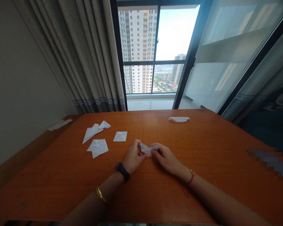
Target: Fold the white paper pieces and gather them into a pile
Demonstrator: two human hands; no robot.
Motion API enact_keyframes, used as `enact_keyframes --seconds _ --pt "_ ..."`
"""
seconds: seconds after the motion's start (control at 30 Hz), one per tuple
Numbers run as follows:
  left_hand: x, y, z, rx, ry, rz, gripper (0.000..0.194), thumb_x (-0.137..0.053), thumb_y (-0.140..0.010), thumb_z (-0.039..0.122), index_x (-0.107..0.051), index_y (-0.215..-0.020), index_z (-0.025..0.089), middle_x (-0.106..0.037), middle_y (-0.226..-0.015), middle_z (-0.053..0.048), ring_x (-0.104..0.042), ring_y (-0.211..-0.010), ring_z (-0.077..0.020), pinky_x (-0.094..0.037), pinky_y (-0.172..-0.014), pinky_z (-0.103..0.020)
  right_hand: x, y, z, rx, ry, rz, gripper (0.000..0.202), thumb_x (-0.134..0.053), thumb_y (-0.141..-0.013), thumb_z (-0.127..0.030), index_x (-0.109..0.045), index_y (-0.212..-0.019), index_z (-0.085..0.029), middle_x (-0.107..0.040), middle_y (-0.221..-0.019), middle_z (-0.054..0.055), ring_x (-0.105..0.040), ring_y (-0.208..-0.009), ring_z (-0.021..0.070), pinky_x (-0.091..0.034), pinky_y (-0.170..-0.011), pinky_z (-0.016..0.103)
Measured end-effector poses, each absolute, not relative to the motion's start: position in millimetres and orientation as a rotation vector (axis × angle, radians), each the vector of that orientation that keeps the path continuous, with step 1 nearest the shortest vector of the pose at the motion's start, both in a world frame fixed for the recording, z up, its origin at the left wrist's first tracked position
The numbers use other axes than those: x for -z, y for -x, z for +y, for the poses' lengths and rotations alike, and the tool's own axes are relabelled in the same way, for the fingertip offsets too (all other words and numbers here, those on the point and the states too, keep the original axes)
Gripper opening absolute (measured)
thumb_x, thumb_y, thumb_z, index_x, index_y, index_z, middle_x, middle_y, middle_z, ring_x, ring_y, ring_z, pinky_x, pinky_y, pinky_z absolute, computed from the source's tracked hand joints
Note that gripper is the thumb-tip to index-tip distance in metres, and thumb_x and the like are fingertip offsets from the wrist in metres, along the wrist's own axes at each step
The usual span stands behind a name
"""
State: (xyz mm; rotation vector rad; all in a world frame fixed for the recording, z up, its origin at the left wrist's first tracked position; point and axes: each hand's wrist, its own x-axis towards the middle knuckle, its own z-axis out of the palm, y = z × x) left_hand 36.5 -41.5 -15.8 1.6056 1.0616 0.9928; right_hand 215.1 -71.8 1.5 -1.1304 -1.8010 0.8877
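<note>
A small folded piece of white paper (145,148) is held between both hands, just above the middle of the wooden table. My left hand (135,157) pinches its left side, with thumb and fingers closed on it. On the other side, my right hand (166,158) grips the right part of the same paper. Some of the paper's folds are hidden behind the fingers. Nearest to my left hand lies a flat folded paper square (120,136) with crease lines meeting at its centre.
More folded papers lie on the left of the table (61,185): a long pointed one (91,133), a small triangular one (104,124) and a many-cornered one (99,148). A flat folded strip (179,119) rests near the far edge. A blurred patch (271,160) covers something at the right.
</note>
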Motion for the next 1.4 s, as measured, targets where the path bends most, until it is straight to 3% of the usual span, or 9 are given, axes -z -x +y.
enact_keyframes --seconds 0.07,0.27,0.57,0.77,0.93,1.07,1.17,1.27,1.4 --pt "13.3 -35.3 -42.1 -0.971 -1.719 1.066 0.042 -0.071 -0.067 0.017 -0.049 -0.103 0.020 -0.059 -0.084 0.002 -0.054 -0.070 -0.0101 -0.041 -0.063 -0.021 1.0 -214.9 -70.5 -0.823 1.179 -1.853 0.015 -0.048 -0.088 -0.021 -0.062 -0.092 -0.019 -0.066 -0.091 0.004 -0.058 -0.084 0.0176 -0.043 -0.079 0.029" --pt "11.1 -38.1 -45.7 -0.812 -1.948 1.166 0.013 -0.058 -0.077 0.017 -0.050 -0.087 0.020 -0.059 -0.081 0.001 -0.055 -0.070 -0.0136 -0.042 -0.063 -0.024 8.7 -213.6 -68.7 -0.753 1.289 -1.892 0.007 -0.053 -0.086 -0.020 -0.060 -0.085 -0.018 -0.066 -0.084 0.003 -0.057 -0.075 0.0164 -0.042 -0.071 0.027" --pt "-1.9 -32.7 -51.2 -0.947 -2.243 1.047 0.028 -0.057 -0.080 0.014 -0.058 -0.107 0.023 -0.059 -0.107 -0.005 -0.055 -0.100 -0.0192 -0.043 -0.090 -0.032 9.2 -214.3 -68.0 -0.665 1.357 -1.889 0.007 -0.055 -0.084 -0.021 -0.061 -0.083 -0.017 -0.064 -0.082 0.004 -0.056 -0.075 0.0168 -0.042 -0.071 0.028" --pt "-2.0 -31.4 -51.5 -0.894 -2.284 1.032 0.014 -0.051 -0.084 0.014 -0.062 -0.091 0.020 -0.062 -0.094 -0.005 -0.057 -0.090 -0.0198 -0.044 -0.083 -0.031 9.3 -214.5 -67.6 -0.762 1.256 -1.853 0.011 -0.055 -0.084 -0.023 -0.061 -0.091 -0.018 -0.065 -0.086 0.003 -0.056 -0.077 0.0162 -0.043 -0.072 0.028" --pt "-1.5 -29.8 -49.0 -0.952 -2.130 1.069 0.027 -0.058 -0.080 0.016 -0.061 -0.106 0.023 -0.064 -0.093 -0.003 -0.058 -0.080 -0.0190 -0.044 -0.074 -0.029 8.7 -214.3 -67.4 -0.765 1.280 -1.844 0.010 -0.055 -0.085 -0.026 -0.061 -0.083 -0.018 -0.064 -0.081 0.003 -0.056 -0.074 0.0168 -0.042 -0.070 0.028" --pt "0.2 -30.6 -47.7 -0.921 -2.126 1.086 0.008 -0.053 -0.083 0.019 -0.061 -0.080 0.020 -0.063 -0.079 -0.002 -0.056 -0.074 -0.0174 -0.042 -0.069 -0.027 11.5 -212.7 -67.5 -0.755 1.296 -1.841 0.011 -0.054 -0.085 -0.025 -0.061 -0.082 -0.018 -0.064 -0.080 0.003 -0.056 -0.074 0.0168 -0.042 -0.070 0.029" --pt "3.9 -34.1 -48.2 -0.961 -2.020 1.127 0.004 -0.056 -0.082 0.022 -0.057 -0.085 0.020 -0.062 -0.077 -0.001 -0.057 -0.071 -0.0159 -0.042 -0.066 -0.026 12.5 -212.0 -66.4 -0.772 1.299 -1.801 0.011 -0.054 -0.084 -0.026 -0.060 -0.082 -0.018 -0.064 -0.081 0.003 -0.055 -0.074 0.0170 -0.041 -0.071 0.030" --pt "7.1 -37.0 -48.2 -0.957 -1.723 1.105 0.031 -0.065 -0.075 0.027 -0.050 -0.101 0.019 -0.063 -0.079 0.000 -0.058 -0.064 -0.0132 -0.043 -0.057 -0.023 8.5 -213.6 -64.4 -0.945 1.286 -1.662 0.015 -0.057 -0.082 -0.032 -0.058 -0.081 -0.017 -0.062 -0.076 0.002 -0.053 -0.070 0.0159 -0.041 -0.066 0.029" --pt "7.8 -38.5 -47.0 -0.770 -1.430 0.941 0.034 -0.067 -0.073 0.038 -0.050 -0.091 0.015 -0.060 -0.073 -0.001 -0.052 -0.050 -0.0094 -0.039 -0.042 -0.019 -0.7 -215.5 -64.8 -1.249 1.176 -1.509 0.029 -0.063 -0.076 -0.044 -0.055 -0.078 -0.016 -0.057 -0.063 -0.002 -0.049 -0.058 0.0122 -0.037 -0.055 0.025"
